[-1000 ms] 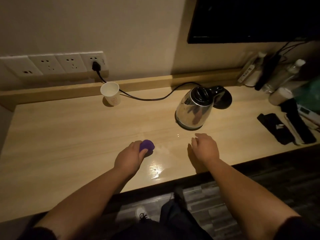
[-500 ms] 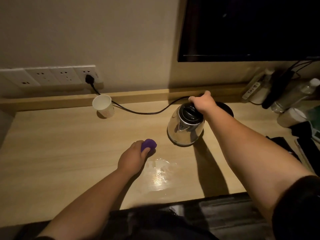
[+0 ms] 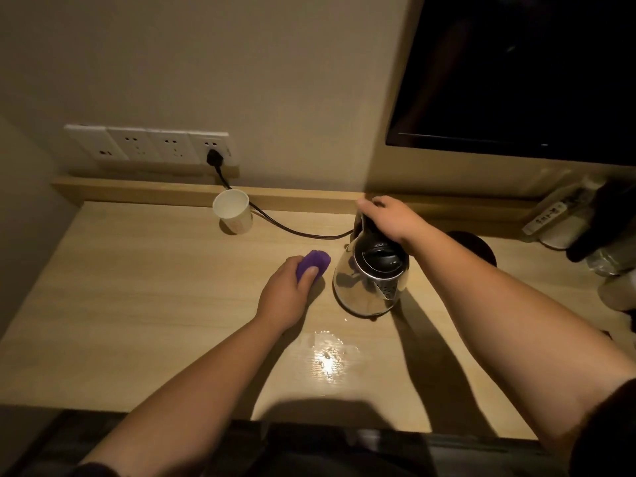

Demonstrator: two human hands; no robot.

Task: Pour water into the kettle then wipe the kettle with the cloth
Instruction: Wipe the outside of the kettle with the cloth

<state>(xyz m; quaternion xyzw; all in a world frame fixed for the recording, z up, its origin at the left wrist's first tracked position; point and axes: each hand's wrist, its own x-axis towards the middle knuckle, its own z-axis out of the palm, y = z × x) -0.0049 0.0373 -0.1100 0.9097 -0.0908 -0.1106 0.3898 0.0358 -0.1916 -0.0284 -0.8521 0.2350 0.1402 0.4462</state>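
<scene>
A shiny steel kettle (image 3: 364,287) with a black lid stands on the wooden desk (image 3: 144,304), its spout turned toward me. My right hand (image 3: 392,220) grips the black handle at the kettle's far side. My left hand (image 3: 287,294) is closed around a bunched purple cloth (image 3: 314,261), which rests on the desk just left of the kettle, a small gap between them. A white paper cup (image 3: 232,211) stands at the back of the desk by the wall ledge.
A wet, glinting patch (image 3: 327,356) lies on the desk in front of the kettle. The black kettle base (image 3: 476,246) sits behind my right forearm, its cord (image 3: 292,230) running to the wall sockets (image 3: 151,146). Bottles and a power strip crowd the far right. A dark screen hangs above.
My right hand went from resting on the desk to the kettle's handle. The kettle has turned, its spout now facing me. My left hand slid the cloth closer to the kettle.
</scene>
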